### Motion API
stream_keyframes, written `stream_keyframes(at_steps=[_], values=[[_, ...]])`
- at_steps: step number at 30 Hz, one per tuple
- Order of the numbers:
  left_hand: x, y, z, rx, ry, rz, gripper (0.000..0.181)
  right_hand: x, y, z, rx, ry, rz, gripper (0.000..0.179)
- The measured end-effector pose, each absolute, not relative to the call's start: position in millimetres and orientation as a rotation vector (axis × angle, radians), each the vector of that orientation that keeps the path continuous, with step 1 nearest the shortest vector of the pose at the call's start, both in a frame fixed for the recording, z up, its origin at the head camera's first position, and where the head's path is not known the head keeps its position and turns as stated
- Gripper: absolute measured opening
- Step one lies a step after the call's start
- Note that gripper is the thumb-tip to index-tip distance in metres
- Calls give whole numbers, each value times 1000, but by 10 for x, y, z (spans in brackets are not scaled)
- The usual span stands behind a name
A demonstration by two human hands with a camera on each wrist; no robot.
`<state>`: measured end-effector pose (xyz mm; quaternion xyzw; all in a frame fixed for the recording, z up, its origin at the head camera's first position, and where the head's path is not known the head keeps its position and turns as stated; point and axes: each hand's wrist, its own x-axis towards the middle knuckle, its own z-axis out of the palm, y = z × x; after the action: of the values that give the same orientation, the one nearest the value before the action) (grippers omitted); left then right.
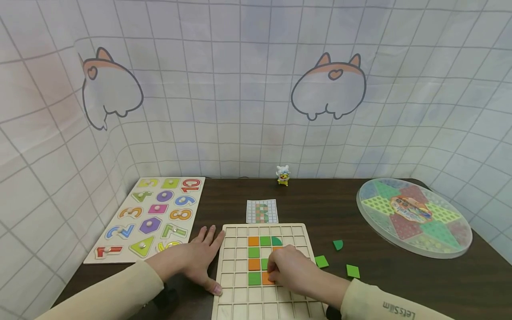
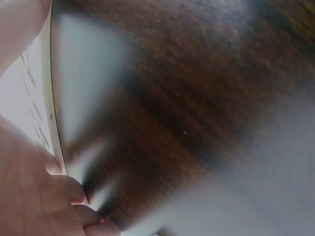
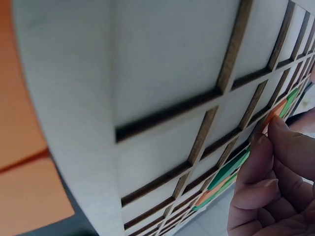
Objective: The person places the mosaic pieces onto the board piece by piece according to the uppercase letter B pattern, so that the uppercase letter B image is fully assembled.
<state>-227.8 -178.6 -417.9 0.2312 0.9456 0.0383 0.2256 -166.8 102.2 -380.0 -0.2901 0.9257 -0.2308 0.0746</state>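
Note:
A wooden grid board [image 1: 236,297] lies in front of me, with several orange and green square tiles set in its cells. My right hand [image 1: 294,271] is over the board, its thumb and index finger pinching an orange tile [image 1: 267,278] beside a green tile [image 1: 254,279] in the lowest filled row. In the right wrist view the fingertips meet at the orange tile [image 3: 275,114]. A dark green quarter-round tile [image 1: 276,241] sits in the top filled row; the hand hides cells below it. Spread out, my left hand [image 1: 200,258] rests along the board's left edge.
A pattern card [image 1: 262,211] lies behind the board. Loose green tiles [image 1: 353,271] and a quarter-round piece [image 1: 338,245] are to the right. A number puzzle [image 1: 160,222] stands left, a round game box [image 1: 414,218] right, a small figurine [image 1: 282,175] at the back.

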Motion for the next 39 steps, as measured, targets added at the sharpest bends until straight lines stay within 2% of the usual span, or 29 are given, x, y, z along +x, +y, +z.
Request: stream_keyframes(at_steps=[19, 32, 39], values=[[-2315, -1808, -4247, 645, 2606, 82, 154, -1695, 1218, -3747, -892, 2695, -824, 5], [-2321, -1797, -4235, 660, 2616, 66, 153, -1997, 2133, -3620, -534, 2964, -732, 11], [-2332, -1790, -4246, 645, 2604, 68, 153, -2163, 2525, -3749, -533, 2976, -649, 14]])
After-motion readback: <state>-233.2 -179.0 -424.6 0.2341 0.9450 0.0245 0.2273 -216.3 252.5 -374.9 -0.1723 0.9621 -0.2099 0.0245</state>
